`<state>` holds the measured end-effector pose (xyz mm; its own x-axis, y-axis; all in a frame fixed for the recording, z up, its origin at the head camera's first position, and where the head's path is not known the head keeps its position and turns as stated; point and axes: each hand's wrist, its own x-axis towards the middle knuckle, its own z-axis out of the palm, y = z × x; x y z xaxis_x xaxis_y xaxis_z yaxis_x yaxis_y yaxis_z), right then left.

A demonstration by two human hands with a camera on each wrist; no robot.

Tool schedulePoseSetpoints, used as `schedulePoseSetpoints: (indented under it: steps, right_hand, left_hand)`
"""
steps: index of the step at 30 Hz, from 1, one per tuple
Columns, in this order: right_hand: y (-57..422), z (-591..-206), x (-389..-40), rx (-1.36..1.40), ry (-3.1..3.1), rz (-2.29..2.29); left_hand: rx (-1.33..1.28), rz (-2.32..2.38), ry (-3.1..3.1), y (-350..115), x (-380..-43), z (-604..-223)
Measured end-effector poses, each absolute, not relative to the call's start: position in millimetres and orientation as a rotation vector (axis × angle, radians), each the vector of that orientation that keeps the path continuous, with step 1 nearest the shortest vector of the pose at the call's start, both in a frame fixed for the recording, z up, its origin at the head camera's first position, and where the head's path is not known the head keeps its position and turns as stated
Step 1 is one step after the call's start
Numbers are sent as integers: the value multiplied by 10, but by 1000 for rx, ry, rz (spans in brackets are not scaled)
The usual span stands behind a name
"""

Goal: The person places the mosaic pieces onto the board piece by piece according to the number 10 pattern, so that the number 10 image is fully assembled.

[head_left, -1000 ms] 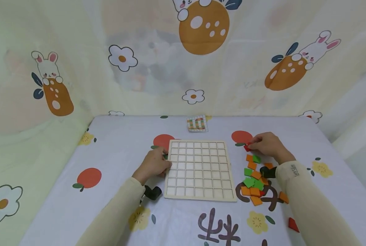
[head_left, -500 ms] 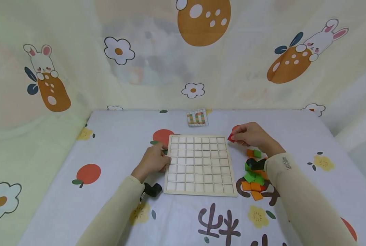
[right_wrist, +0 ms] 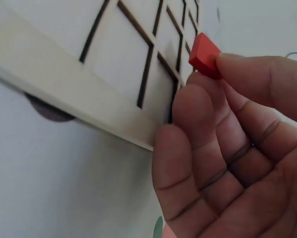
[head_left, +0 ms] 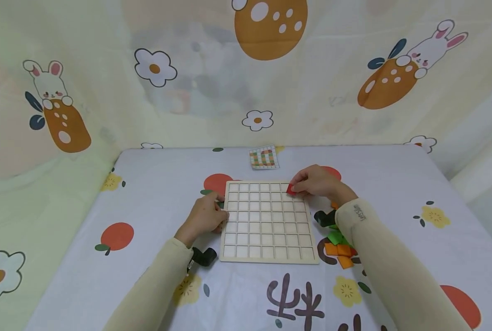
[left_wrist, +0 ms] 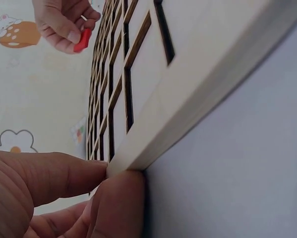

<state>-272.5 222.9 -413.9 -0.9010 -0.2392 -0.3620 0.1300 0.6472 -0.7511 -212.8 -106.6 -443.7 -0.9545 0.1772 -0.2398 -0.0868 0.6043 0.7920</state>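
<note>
A pale wooden grid board (head_left: 271, 263) with square cells lies flat on the table. At its left edge is my left hand (head_left: 203, 217); in the left wrist view the thumb (left_wrist: 74, 176) and a finger grip the frame's edge. My right hand (head_left: 318, 181) is over the board's far right corner, pinching a small red square tile (right_wrist: 205, 55) between thumb and fingertips. In the right wrist view the tile is tilted, close over the cells, and the other fingers are loosely bent below it. The cells that show hold no tiles.
Loose orange tiles (head_left: 344, 262) and green tiles (head_left: 335, 237) lie right of the board, partly hidden by my right sleeve. A small card with a coloured grid pattern (head_left: 264, 157) lies behind the board. A printed cloth (head_left: 167, 174) covers the table.
My right hand has carried the red tile from beside the loose pile leftward to above the board's far right corner. My left hand has stayed at the board's left edge.
</note>
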Motion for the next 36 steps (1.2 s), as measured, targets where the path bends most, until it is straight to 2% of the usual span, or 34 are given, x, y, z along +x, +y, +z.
schedulePoseSetpoints:
  steps: [36]
  right_hand:
    - [2068,-4199,-2647,-173,2482,-1052]
  left_hand:
    - [26,1308,2520,-1029,-2099,-4462]
